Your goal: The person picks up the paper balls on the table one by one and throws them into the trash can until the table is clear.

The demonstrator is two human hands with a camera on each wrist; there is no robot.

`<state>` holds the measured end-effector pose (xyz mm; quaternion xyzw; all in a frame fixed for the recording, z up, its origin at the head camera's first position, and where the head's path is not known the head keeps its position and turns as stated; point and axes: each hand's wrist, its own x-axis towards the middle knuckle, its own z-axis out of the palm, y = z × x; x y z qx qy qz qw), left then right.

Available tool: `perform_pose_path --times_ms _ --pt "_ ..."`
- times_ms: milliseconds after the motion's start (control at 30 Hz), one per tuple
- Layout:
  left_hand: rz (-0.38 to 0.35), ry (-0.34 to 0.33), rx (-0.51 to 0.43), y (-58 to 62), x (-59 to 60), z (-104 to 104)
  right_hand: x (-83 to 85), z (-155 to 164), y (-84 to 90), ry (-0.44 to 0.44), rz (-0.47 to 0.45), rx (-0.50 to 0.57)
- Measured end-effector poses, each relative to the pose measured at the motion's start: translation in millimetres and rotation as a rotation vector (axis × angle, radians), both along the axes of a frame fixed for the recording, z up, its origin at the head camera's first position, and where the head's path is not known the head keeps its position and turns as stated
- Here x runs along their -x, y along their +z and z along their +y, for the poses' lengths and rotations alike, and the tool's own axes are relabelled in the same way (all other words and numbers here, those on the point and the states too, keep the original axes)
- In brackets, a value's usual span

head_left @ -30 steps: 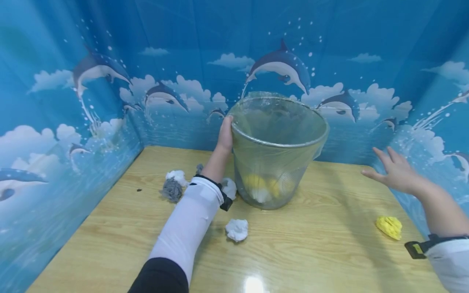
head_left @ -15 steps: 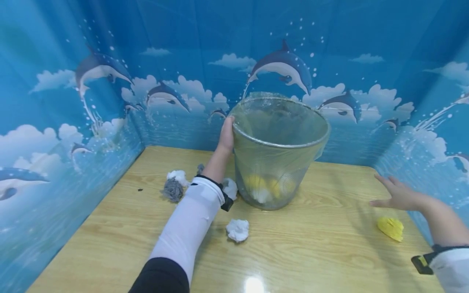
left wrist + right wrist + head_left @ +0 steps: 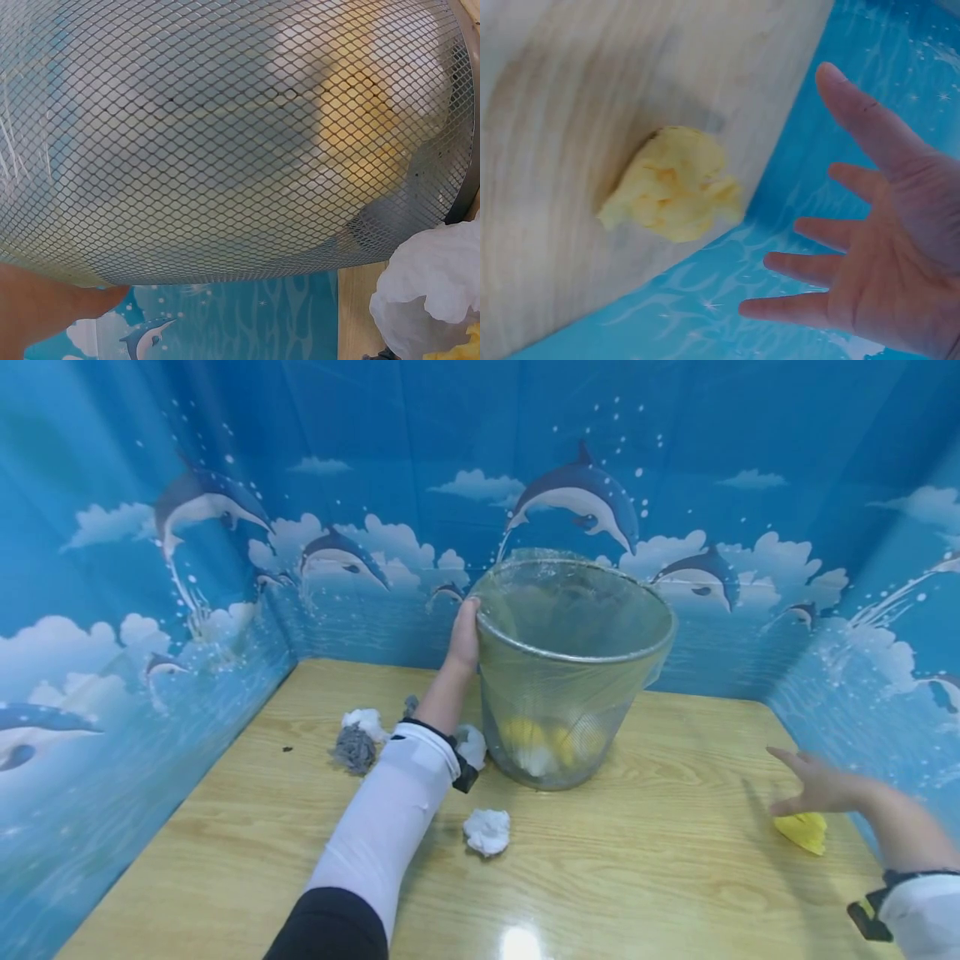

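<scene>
A wire-mesh wastebasket [image 3: 551, 718] lined with a clear bag stands on the wooden table, with yellow and white crumpled wads showing through its wall. My left hand [image 3: 463, 639] grips its rim on the left side; most of the fingers are hidden. In the left wrist view, the mesh wall [image 3: 187, 150] fills the picture, and part of the left hand [image 3: 56, 307] shows at the lower left. My right hand [image 3: 821, 785], fingers spread, hovers over a yellow crumpled paper ball [image 3: 804, 835]. The right wrist view has this yellow ball [image 3: 676, 184] apart from the open hand [image 3: 892, 262].
Left of the wastebasket lie a grey crumpled ball [image 3: 354, 748], a white one [image 3: 365, 723] and another white wad [image 3: 471, 747] beside its base. A white paper ball [image 3: 487, 832] sits in front. Blue dolphin-print curtains [image 3: 360, 460] enclose the table [image 3: 637, 877] on the back and sides.
My right hand has come down and slightly right, over the yellow paper ball, partly covering it in the head view. The left hand and wastebasket stay put.
</scene>
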<state>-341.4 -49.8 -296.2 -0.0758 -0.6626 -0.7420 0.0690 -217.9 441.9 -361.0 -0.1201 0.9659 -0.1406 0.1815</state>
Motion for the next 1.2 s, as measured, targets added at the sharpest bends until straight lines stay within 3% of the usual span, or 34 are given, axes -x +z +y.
perform_pose_path --times_ms 367,867,1200 --pt "0.006 -0.007 0.009 0.1 0.5 1.2 -2.9 2.7 -14.8 0.015 -0.071 -0.010" --pt "0.027 -0.010 -0.001 1.2 -0.8 4.4 -6.3 8.2 -27.4 -0.035 -0.137 -0.064" --pt "0.023 -0.007 -0.001 2.6 -0.8 4.0 -5.7 14.9 -42.8 -0.102 -0.230 -0.126"
